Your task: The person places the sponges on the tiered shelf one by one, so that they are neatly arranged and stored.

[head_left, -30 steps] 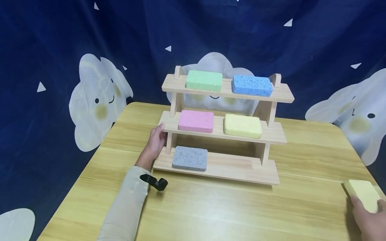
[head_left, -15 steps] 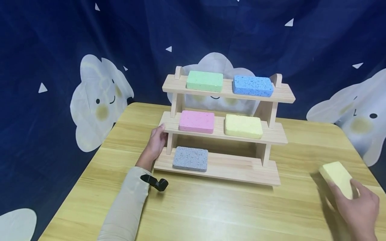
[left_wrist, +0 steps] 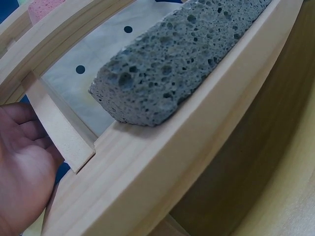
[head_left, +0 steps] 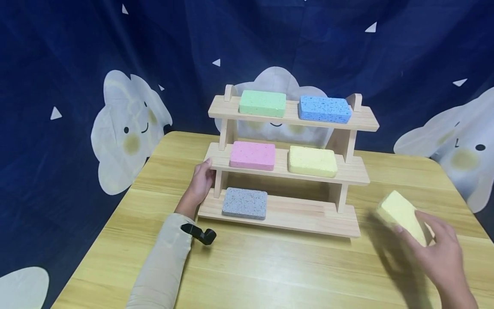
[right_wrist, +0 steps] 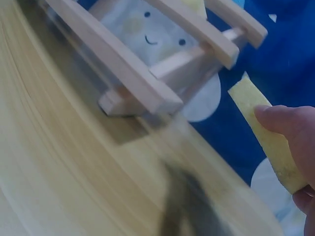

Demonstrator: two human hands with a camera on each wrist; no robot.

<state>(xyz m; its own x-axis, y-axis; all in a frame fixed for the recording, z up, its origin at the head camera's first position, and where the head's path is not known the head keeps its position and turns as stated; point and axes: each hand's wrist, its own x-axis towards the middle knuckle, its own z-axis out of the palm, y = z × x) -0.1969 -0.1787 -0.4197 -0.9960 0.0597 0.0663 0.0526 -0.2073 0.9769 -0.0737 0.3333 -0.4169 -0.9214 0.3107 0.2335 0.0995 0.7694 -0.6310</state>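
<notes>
My right hand (head_left: 440, 251) pinches a yellow sponge (head_left: 401, 216) by its sides, lifted above the table to the right of a three-tier wooden rack (head_left: 293, 216). The right wrist view shows the thumb on that sponge (right_wrist: 268, 135). My left hand (head_left: 200, 184) grips the left end of the rack's middle shelf, thumb on top; its fingers lie partly hidden behind the wood. Green (head_left: 263, 103) and blue (head_left: 324, 109) sponges lie on the top shelf. The middle shelf bears a pink sponge (head_left: 252, 155) and another yellow sponge (head_left: 312, 161). A grey sponge (head_left: 245, 203) lies at the bottom left.
The rack stands toward the back of a wooden table (head_left: 270, 274). Behind it hangs a dark blue curtain (head_left: 185, 38) with clouds. To the right of the grey sponge, the bottom shelf shows bare wood.
My right hand has carried the yellow sponge up off the table from the far right, leftward toward the rack. My left hand has stayed on the rack.
</notes>
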